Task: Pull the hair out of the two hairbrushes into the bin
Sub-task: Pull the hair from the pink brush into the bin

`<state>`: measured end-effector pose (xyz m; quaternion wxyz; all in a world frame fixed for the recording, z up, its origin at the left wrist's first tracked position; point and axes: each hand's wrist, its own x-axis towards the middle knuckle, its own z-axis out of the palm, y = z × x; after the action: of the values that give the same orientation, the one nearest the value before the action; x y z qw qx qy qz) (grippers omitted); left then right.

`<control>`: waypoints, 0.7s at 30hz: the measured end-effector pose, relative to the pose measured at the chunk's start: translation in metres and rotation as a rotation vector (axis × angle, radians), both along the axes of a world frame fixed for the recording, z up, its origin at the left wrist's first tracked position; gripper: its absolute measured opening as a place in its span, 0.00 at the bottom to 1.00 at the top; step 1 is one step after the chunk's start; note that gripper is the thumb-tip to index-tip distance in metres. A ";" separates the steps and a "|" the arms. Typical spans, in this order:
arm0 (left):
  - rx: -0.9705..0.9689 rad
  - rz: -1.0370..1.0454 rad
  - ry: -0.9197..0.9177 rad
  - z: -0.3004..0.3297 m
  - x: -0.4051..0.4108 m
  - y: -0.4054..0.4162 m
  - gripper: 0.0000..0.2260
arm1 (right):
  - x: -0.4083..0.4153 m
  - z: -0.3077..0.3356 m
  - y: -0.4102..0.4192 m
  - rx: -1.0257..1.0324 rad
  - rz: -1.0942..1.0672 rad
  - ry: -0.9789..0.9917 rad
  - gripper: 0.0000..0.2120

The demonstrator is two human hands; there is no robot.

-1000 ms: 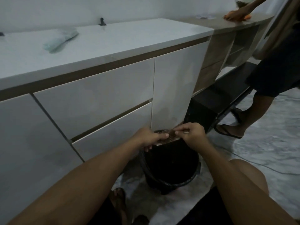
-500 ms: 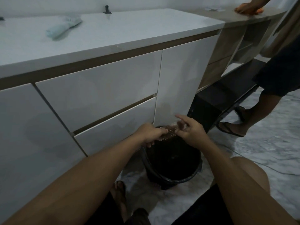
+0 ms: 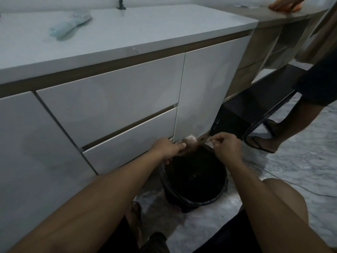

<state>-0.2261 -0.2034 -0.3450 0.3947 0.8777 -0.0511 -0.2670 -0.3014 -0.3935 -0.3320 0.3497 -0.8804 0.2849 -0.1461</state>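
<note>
My left hand [image 3: 168, 147] grips a hairbrush [image 3: 189, 140] with pale bristles just above the far rim of a black lined bin [image 3: 215, 197]. My right hand [image 3: 225, 146] is to the right of the brush head, its fingertips pinching a thin tuft of hair [image 3: 203, 141] that stretches from the bristles. A second, pale green hairbrush [image 3: 70, 24] lies on the white countertop at the upper left. The brush handle is hidden inside my left fist.
White cabinet drawers [image 3: 109, 99] stand directly behind the bin. Another person's legs in sandals [image 3: 262, 143] stand at the right, their hand [image 3: 281, 4] on the far counter. A dark low shelf [image 3: 255, 105] is behind the bin. A thin cable runs over the marble floor [image 3: 300, 170].
The brush turned so its pale bristles show. My right hand went from open fingers at the brush to pinching hair and drawing it out to the right.
</note>
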 end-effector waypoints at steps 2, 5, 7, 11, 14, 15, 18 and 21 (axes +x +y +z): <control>-0.014 0.012 0.007 -0.001 0.000 -0.002 0.22 | 0.001 0.000 -0.002 0.023 -0.026 -0.008 0.11; -0.059 0.019 0.068 0.002 -0.003 -0.005 0.18 | 0.003 -0.002 -0.004 0.088 0.033 0.032 0.07; -0.084 0.015 0.107 0.004 -0.004 -0.006 0.15 | 0.003 -0.005 -0.004 0.121 0.155 0.088 0.09; -0.091 0.009 0.111 0.004 -0.003 -0.007 0.15 | 0.000 -0.006 0.007 0.003 0.352 0.053 0.18; -0.118 0.010 0.108 0.004 -0.005 -0.009 0.15 | -0.002 -0.005 0.010 -0.070 0.377 0.002 0.16; -0.124 0.007 0.108 0.005 -0.005 -0.010 0.15 | -0.002 -0.004 0.011 -0.085 0.387 -0.005 0.14; -0.111 0.009 0.086 0.005 -0.005 -0.010 0.16 | 0.000 -0.004 0.008 -0.115 0.343 -0.016 0.06; -0.073 0.034 0.029 0.003 0.000 -0.009 0.17 | 0.000 -0.004 0.002 -0.110 0.246 -0.002 0.05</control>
<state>-0.2265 -0.2127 -0.3416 0.4317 0.8594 -0.0402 -0.2711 -0.3015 -0.3916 -0.3358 0.3166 -0.9265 0.1659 -0.1181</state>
